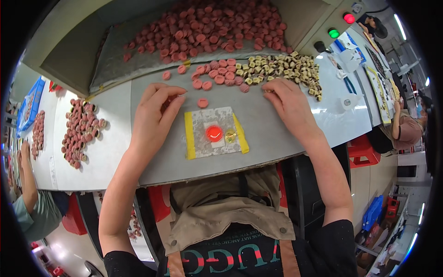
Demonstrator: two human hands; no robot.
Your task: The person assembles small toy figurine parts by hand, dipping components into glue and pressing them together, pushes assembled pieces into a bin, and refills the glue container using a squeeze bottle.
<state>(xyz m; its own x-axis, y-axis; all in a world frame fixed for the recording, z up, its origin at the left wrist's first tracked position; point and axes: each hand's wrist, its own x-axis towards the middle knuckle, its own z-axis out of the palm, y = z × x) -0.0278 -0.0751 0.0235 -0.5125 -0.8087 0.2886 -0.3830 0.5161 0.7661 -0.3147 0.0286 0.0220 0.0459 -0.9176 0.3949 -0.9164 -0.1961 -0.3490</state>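
My left hand hovers over the grey table left of a single pink round cup-shaped piece. Its thumb and fingers are pinched together; what lies between them is too small to make out. My right hand is closed in a pinch at the near edge of a heap of small cream-and-dark blocks, its fingertips hiding whatever they hold. Between my hands, a patterned sheet edged with yellow tape lies on the table. On it sit a glossy red disc and a small round gold-coloured piece.
Loose pink cups lie beside the blocks. Behind them, a large pink heap fills a hooded bay. More pink-and-dark pieces are spread at left. Red and green lights are on the housing. Co-workers sit left and right.
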